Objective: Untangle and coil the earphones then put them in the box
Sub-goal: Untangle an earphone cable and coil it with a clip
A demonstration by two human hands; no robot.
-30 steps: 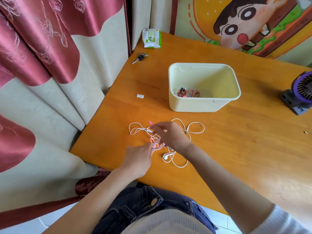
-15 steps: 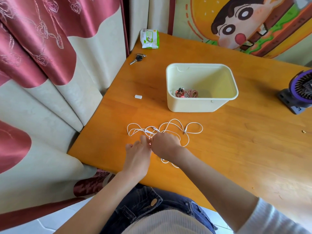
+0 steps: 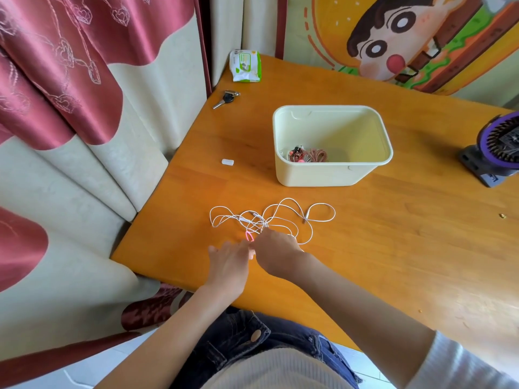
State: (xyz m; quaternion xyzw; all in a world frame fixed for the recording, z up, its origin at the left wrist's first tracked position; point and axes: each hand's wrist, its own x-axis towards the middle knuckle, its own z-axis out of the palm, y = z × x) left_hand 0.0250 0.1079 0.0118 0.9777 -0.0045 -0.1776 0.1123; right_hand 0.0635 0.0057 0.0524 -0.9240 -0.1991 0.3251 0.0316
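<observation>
Our left hand (image 3: pixel 227 266) lies w/ fingers stretched, gripping nothing we can see. A thin pink loop (image 3: pixel 249 236) shows betw. the hands; what it is, unclear. Our right hand (image 3: pixel 276 255) hides its fingertips, so we can't tell its grip. The thin white tangled earphones (image 3: pixel 262 223) sprawl on the orange wooden tabletop (image 3: pixel 393 248). Untangling is barely begun, we judge; coiling & boxing are left. A reddish coiled set (image 3: pixel 314 156) sits in the cream plastic box (image 3: pixel 323 176).

Bright, even daylight, perhaps from the right. A pale sheen glares on the orange wooden worktop (image 3: pixel 463 299) at lower right. Shadows are soft. Wide-angle bending curves the edges; the fingers (image 3: pixel 224 248) look slightly blurred.
</observation>
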